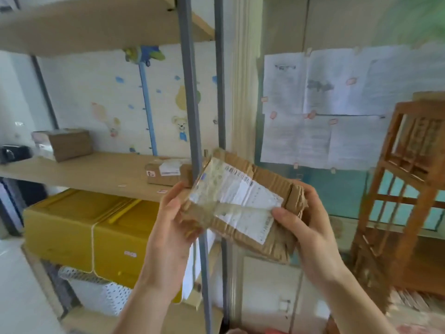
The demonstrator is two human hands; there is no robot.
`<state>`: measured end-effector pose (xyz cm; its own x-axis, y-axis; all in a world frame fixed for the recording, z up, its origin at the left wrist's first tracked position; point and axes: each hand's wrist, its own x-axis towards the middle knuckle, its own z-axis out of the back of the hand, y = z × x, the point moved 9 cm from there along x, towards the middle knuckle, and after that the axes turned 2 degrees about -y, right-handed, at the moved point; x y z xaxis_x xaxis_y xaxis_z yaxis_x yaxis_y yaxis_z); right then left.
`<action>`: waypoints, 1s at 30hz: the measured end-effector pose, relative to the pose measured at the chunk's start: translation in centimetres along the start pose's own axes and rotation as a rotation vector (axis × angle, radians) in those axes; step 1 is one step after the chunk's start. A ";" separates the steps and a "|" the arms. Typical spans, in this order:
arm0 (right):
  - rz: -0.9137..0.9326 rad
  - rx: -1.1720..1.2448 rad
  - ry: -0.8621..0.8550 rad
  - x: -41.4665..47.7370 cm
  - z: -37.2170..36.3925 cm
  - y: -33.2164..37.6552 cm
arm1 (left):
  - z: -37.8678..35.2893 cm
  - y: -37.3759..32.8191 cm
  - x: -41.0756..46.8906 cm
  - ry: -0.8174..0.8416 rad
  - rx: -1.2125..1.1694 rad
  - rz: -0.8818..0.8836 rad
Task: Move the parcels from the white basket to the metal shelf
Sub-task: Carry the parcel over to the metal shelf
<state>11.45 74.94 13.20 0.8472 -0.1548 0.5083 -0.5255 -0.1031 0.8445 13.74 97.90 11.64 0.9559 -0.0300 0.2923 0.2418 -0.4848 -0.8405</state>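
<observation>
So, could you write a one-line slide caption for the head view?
Both hands, left hand and right hand, hold a taped cardboard parcel before the metal shelf.

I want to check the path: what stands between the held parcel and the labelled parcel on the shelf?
In the head view, a grey shelf post stands between the held parcel and the labelled parcel.
</observation>
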 end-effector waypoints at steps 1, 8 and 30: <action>-0.031 0.058 -0.028 0.4 -2.1 -1.3 | 1.1 -0.7 0.2 0.020 0.034 -0.012; -0.051 0.066 0.153 2.1 -14.3 -5.9 | 8.1 -3.3 1.8 0.038 0.162 -0.111; 0.055 0.190 0.483 15.6 -28.9 -11.5 | 25.2 -8.9 17.1 -0.143 -0.086 -0.158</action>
<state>32.95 102.11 16.25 0.7339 0.3016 0.6086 -0.5371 -0.2908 0.7918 32.13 123.72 12.66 0.9227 0.1730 0.3446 0.3810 -0.5466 -0.7457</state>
